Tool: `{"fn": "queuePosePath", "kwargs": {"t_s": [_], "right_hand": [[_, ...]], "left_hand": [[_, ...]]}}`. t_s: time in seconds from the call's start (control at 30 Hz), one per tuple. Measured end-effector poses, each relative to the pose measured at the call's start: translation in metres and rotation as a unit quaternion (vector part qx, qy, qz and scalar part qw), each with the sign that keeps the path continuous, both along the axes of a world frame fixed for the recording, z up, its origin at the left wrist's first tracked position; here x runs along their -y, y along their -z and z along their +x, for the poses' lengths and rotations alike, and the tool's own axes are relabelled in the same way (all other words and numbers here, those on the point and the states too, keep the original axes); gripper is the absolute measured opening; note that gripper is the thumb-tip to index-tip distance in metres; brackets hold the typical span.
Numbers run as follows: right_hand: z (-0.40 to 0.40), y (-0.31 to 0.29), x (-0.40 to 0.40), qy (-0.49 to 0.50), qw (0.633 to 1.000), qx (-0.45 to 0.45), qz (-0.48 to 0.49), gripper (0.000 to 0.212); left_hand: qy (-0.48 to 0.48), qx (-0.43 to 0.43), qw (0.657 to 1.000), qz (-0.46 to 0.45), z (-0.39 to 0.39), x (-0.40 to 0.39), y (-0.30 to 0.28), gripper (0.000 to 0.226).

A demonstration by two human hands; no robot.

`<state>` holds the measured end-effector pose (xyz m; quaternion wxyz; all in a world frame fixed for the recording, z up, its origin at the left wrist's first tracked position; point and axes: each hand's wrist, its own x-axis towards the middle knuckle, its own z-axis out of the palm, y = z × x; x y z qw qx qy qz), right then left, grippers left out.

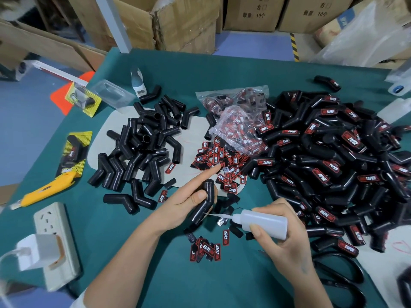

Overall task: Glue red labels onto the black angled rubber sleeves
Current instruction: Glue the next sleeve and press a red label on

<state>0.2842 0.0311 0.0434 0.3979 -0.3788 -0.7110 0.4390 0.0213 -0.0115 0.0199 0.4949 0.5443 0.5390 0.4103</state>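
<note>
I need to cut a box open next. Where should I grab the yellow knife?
Grip the yellow knife around its thick mid-handle, coming from above. It lies flat, blade end toward the near-left table edge, so stay clear of that tip.

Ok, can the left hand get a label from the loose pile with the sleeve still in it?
Probably yes. The left hand grips the sleeve with its index finger stretched out, the tip already at the label pile, and nothing lies between.
</note>
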Motion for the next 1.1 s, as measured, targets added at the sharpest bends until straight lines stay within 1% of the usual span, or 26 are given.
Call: {"fn": "queuePosePath", "kwargs": {"t_s": [0.1,0.23,0.67,0.8,0.93,1.1], "right_hand": [[0.0002,0.0006,-0.0005,0.009,1.0,-0.008,-0.024,0.024],[-0.0016,-0.0001,0.0004,-0.009,1.0,0.007,0.001,0.023],[0.0004,0.0033,-0.0008,0.011,1.0,0.006,-0.016,0.023],[-0.0008,0.0009,0.0012,-0.017,1.0,0.007,0.003,0.024],[-0.0002,0.0011,0.0,-0.008,1.0,0.009,-0.007,0.024],[-0.0003,0.002,0.0012,-0.031,0.999,0.008,-0.001,0.022]], "left_hand": [[0.002,-0.004,1.0,0.0,-0.0002,-0.0004,-0.0037,0.057],[0.012,-0.018,1.0,0.018,0.0012,-0.0017,-0.0084,0.053],[0.03,-0.002,0.999,0.027,0.0015,-0.0025,-0.0089,0.052],[0.025,0.002,0.999,0.026,0.0018,-0.0018,-0.0088,0.054],[0.025,0.0,0.999,0.03,0.0009,-0.0019,-0.0074,0.053],[0.027,0.006,0.999,0.034,0.0017,-0.0023,-0.008,0.051]]}}
